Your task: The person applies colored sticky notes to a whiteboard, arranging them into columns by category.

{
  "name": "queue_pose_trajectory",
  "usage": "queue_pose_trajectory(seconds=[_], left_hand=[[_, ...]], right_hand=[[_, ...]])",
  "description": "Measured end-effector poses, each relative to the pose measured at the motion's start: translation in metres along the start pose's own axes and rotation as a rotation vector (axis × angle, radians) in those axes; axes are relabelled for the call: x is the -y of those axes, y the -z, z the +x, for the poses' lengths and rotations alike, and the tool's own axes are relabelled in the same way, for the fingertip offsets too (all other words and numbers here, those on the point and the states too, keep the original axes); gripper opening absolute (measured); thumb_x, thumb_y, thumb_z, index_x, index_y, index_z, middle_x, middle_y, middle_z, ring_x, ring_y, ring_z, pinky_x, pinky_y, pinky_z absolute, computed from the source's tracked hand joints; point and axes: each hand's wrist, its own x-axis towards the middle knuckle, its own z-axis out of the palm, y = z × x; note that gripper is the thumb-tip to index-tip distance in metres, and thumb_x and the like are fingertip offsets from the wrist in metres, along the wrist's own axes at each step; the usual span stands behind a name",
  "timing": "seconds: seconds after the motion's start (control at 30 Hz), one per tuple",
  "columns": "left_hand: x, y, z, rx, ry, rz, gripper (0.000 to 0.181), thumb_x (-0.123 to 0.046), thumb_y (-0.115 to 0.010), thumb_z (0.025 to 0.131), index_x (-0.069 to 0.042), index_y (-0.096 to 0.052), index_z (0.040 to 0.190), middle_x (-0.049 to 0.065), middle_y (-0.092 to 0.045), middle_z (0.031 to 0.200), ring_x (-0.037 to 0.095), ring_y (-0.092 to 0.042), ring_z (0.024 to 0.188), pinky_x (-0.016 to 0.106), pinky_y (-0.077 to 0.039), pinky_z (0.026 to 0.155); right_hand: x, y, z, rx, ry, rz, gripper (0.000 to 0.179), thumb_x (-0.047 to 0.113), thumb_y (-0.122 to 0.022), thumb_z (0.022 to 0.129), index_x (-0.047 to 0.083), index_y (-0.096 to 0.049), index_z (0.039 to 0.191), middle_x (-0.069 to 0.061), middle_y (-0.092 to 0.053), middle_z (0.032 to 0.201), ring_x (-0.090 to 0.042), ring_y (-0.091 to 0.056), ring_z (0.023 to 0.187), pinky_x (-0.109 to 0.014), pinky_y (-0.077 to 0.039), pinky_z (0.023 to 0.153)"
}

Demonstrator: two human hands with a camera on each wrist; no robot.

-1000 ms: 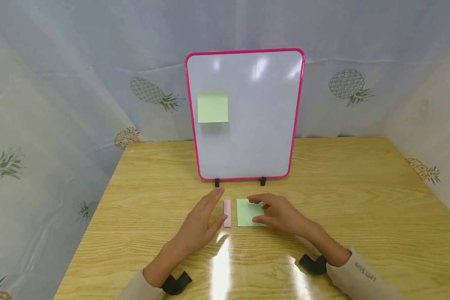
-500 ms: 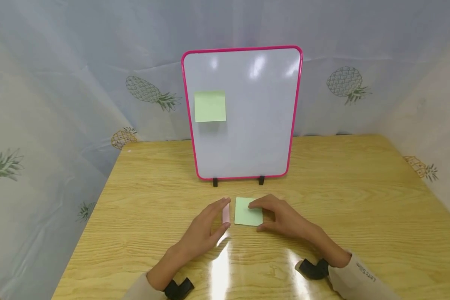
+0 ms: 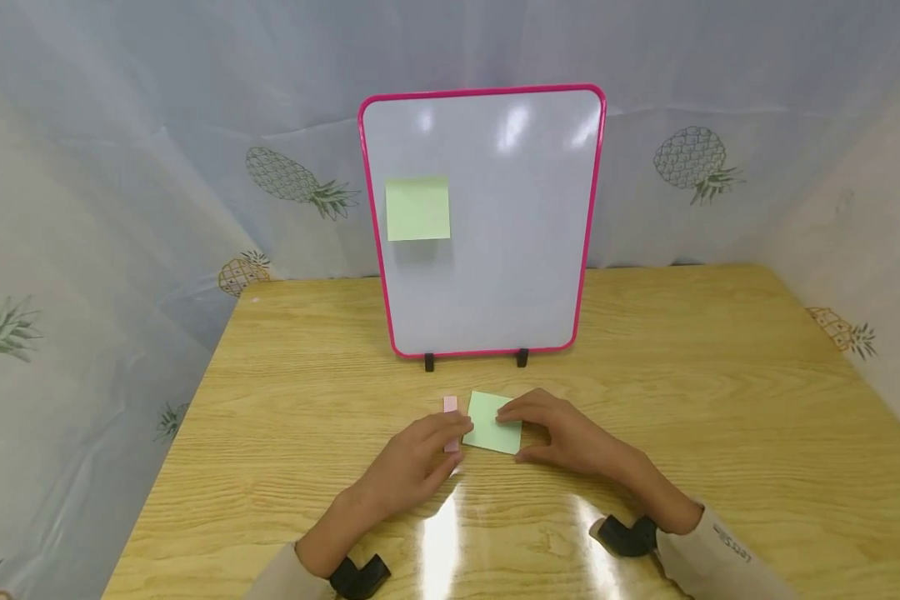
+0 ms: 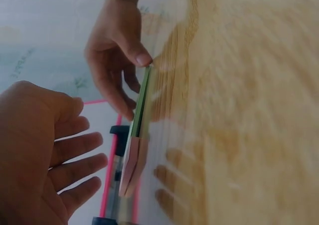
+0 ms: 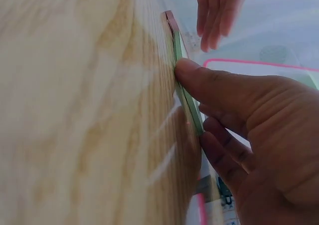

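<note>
- Pale fabric first: a curtain [image 3: 105, 208] printed with pineapples hangs at the far left, and runs on behind the wooden table [image 3: 307, 358].
- A light sleeve [image 3: 288, 575] and a black wrist piece [image 3: 360, 577] come next, low on the left.
- The left hand [image 3: 412, 467] reaches in with fingers extended, gripping nothing. From the head its fingertips seem to lie across the pads; the left wrist view shows clear space between those fingers and the paper, and their reflection in the glossy tabletop.
- Standing on two dark feet, the whiteboard [image 3: 510, 233] has a pink frame. The head view gives its whole face, with a green note [image 3: 417, 208] stuck at the upper left; the wrist views catch only parts of it.
- The narrow pink pad [image 3: 451, 404] lies on the table below the board, partly covered by the left hand as seen from above. Both wrist views show it edge-on, so its thickness appears.
- Just beside it lies the square green pad [image 3: 487, 429], turned slightly askew. Whether the two pads touch, I cannot tell.
- The right hand [image 3: 570, 433] holds the green pad between curled fingers and thumb; the right wrist view shows the thumb against its edge, which the head view hardly reveals.
</note>
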Motion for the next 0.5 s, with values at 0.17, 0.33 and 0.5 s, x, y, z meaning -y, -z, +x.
queue_pose_trajectory(seconds=[0.17,0.33,0.5], left_hand=[[0.0018,0.0004,-0.0007,0.035,-0.076,0.058,0.032,-0.024,-0.049,0.1,-0.004,-0.063,0.121,0.009,-0.059,0.125,0.024,-0.054,0.119,0.033,-0.041,0.102],[0.0027,0.0018,0.0004,0.041,-0.161,0.097,0.034,-0.024,-0.042,0.102,-0.004,-0.064,0.119,0.008,-0.061,0.123,0.023,-0.055,0.118,0.032,-0.04,0.102],[0.0039,0.0013,0.0009,0.007,-0.202,0.112,0.031,-0.02,-0.045,0.101,-0.004,-0.064,0.119,0.008,-0.062,0.121,0.023,-0.056,0.117,0.031,-0.041,0.102]], right_hand=[[0.0011,0.0017,0.0001,0.014,0.002,-0.036,0.042,0.022,-0.076,0.083,0.011,-0.064,0.122,0.003,-0.057,0.126,-0.015,-0.049,0.118,-0.037,-0.043,0.097],[0.0016,0.0058,-0.0004,0.037,0.029,-0.058,0.023,0.018,-0.066,0.091,0.012,-0.07,0.113,0.004,-0.06,0.122,-0.014,-0.052,0.115,-0.035,-0.046,0.094],[0.0049,0.007,0.0009,0.013,0.088,-0.125,0.016,0.008,-0.063,0.092,0.011,-0.071,0.105,0.005,-0.064,0.109,-0.011,-0.058,0.105,-0.031,-0.05,0.089]])
